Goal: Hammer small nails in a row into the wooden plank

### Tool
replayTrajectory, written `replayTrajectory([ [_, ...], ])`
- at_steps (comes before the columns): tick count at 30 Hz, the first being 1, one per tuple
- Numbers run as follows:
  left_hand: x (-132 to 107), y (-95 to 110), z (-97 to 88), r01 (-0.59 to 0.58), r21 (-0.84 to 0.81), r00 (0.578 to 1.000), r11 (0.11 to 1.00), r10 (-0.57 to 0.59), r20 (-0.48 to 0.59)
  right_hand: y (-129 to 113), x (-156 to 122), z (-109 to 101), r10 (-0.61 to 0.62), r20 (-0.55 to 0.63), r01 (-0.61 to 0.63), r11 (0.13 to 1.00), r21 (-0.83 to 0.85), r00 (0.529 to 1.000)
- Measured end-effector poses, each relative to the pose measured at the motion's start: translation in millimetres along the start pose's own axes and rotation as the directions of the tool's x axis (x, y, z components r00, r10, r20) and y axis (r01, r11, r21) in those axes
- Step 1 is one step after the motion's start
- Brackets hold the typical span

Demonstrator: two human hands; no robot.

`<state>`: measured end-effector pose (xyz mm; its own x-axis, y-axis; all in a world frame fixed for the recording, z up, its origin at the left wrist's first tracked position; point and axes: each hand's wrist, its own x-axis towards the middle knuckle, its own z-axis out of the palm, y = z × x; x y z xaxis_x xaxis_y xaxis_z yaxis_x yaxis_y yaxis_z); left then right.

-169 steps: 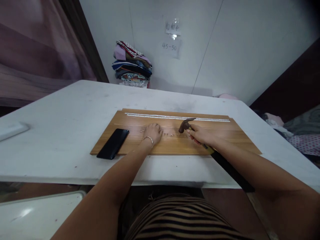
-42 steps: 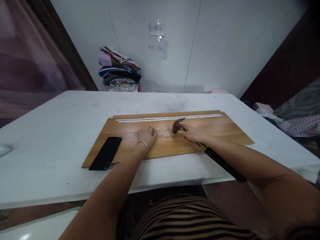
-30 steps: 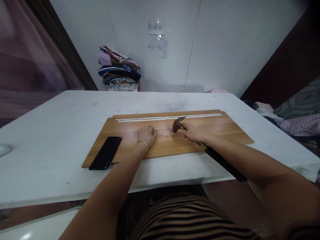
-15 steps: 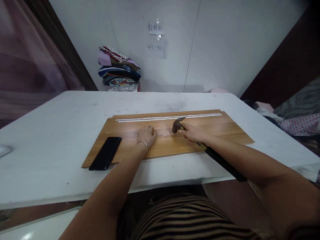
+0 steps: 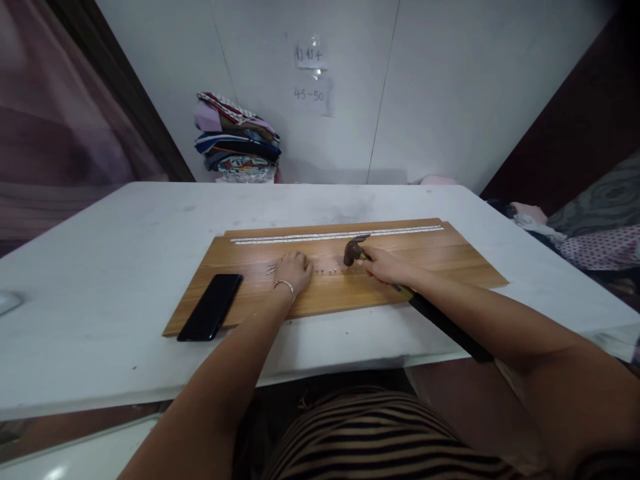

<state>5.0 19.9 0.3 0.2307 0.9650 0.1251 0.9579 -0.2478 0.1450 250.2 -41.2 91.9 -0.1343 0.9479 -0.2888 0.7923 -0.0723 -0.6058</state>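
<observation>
A wooden board (image 5: 440, 263) lies on the white table (image 5: 100, 267). My right hand (image 5: 383, 265) grips a hammer just behind its dark head (image 5: 354, 249); the black handle (image 5: 445, 327) runs back past the table edge. The head rests by a short row of small nails (image 5: 330, 271) standing in the board. My left hand (image 5: 293, 270), with a bracelet on the wrist, lies curled on the board at the row's left end. Loose nails (image 5: 271, 269) poke out beside its fingers. What the fingers hold is hidden.
A black phone (image 5: 211, 315) lies on the board's left end. A pale strip (image 5: 335, 235) runs along the board's far edge. Folded clothes (image 5: 237, 138) are stacked against the wall behind the table, under paper notes (image 5: 310, 77). Bedding (image 5: 595, 233) sits at right.
Since 5.6 s ago the view has shifted, with the board appearing further left. Over the last second both hands and the hammer have stayed nearly still.
</observation>
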Motion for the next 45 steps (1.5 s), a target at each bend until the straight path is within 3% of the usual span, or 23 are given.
replayTrajectory([
  [45,-0.1,0.6,-1.3,-0.002,0.007,1.0,1.0,0.002,-0.004,-1.6,-1.2,2.1,0.011,0.003,-0.01,1.0,-0.022,1.0],
])
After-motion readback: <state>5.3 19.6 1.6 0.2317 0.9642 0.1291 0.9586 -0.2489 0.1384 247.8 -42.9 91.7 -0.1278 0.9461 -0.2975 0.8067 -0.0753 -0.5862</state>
